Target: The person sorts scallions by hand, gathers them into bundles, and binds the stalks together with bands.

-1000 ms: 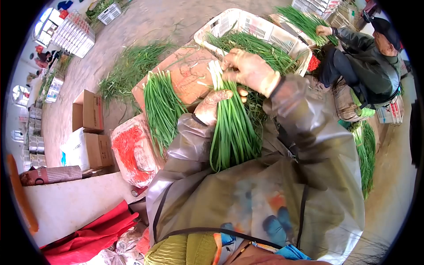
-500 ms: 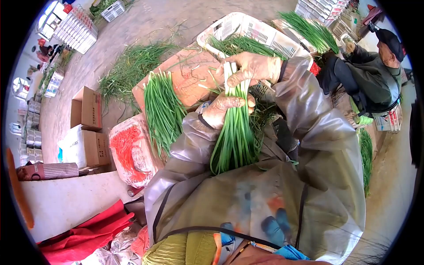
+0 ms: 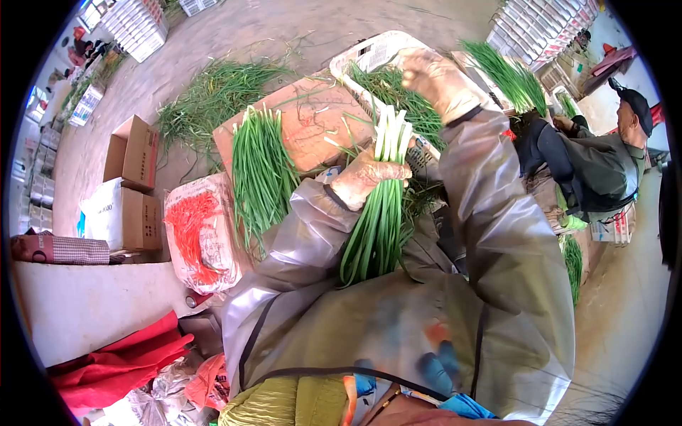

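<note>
My left hand is wrapped round a bunch of green stalks, with the white ends pointing up and the leaves hanging toward my lap. Over the white plastic basket, my right hand is raised apart from the bunch; its fingers are smeared by motion. Loose greens lie in the basket beneath it. On the reddish-brown board, a second bunch rests to the left of my hands.
Red ties lie on a sack at left, near cardboard boxes. Scattered greens cover floor beyond the board. A co-worker sits at right near another bunch. Stacked white crates stand behind.
My right hand has left the white ends of the bunch and moved up and right over the basket. My left hand still grips the stalks. The view has shifted slightly.
</note>
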`<control>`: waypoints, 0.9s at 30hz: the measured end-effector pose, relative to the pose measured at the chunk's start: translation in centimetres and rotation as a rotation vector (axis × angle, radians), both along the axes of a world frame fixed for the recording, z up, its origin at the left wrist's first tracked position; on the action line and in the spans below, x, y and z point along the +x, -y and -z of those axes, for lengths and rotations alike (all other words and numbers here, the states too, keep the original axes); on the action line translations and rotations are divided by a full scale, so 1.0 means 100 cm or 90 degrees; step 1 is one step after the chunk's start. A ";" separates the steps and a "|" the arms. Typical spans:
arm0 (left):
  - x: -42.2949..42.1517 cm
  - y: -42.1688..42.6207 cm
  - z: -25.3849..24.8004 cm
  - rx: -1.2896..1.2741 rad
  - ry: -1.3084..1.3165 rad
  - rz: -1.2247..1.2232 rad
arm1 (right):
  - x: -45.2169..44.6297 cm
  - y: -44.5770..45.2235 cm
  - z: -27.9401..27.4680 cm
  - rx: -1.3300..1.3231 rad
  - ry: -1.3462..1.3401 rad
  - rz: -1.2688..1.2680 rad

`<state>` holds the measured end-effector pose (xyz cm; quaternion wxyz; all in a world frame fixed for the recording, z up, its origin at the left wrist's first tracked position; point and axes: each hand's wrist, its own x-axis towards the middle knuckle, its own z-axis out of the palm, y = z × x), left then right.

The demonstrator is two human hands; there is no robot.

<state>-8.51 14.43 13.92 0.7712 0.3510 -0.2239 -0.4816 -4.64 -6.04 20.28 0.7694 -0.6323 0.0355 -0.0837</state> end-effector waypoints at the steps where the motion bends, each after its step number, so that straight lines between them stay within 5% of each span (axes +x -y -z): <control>1: 0.000 -0.002 0.003 -0.008 -0.043 0.019 | -0.002 0.000 -0.004 0.000 0.000 -0.001; 3: 0.004 -0.005 0.004 -0.004 -0.080 0.045 | -0.008 -0.003 -0.020 -0.407 0.045 -0.055; 5: 0.009 -0.007 0.006 0.016 -0.089 0.044 | -0.017 -0.041 -0.022 -0.454 -0.054 -0.223; 6: 0.012 -0.008 0.009 0.038 -0.101 0.045 | -0.037 -0.070 -0.044 -0.594 -0.275 -0.284; 9: 0.016 -0.011 0.028 0.005 -0.172 0.033 | -0.027 -0.076 -0.009 -0.828 -0.139 -0.363; 10: 0.015 -0.013 0.026 0.011 -0.170 0.002 | -0.020 -0.066 0.001 -0.826 -0.139 -0.362; 13: 0.032 -0.026 0.001 -0.092 -0.121 -0.010 | -0.009 -0.045 -0.003 -0.452 0.139 -0.117; 14: 0.038 -0.032 -0.013 -0.155 0.015 -0.151 | -0.017 -0.037 -0.020 -0.383 0.163 -0.073; 16: 0.064 -0.051 -0.046 -0.185 0.034 -0.207 | -0.026 -0.021 -0.016 -0.353 0.071 0.024; 20: 0.070 -0.062 -0.126 -0.180 0.503 -0.459 | -0.017 0.012 0.049 -0.444 -0.064 0.032; 21: 0.069 -0.049 -0.122 -0.293 0.369 -0.338 | -0.017 0.018 0.065 -0.471 -0.068 0.039; 23: 0.071 -0.024 -0.095 -0.307 0.645 -0.349 | -0.025 0.024 0.092 -0.523 -0.043 0.053; 26: 0.045 -0.013 -0.077 0.110 1.443 -0.526 | -0.032 0.043 0.128 -0.218 -0.201 0.008; 27: 0.041 -0.016 -0.067 0.104 1.471 -0.549 | -0.047 0.026 0.107 -0.317 -0.197 -0.006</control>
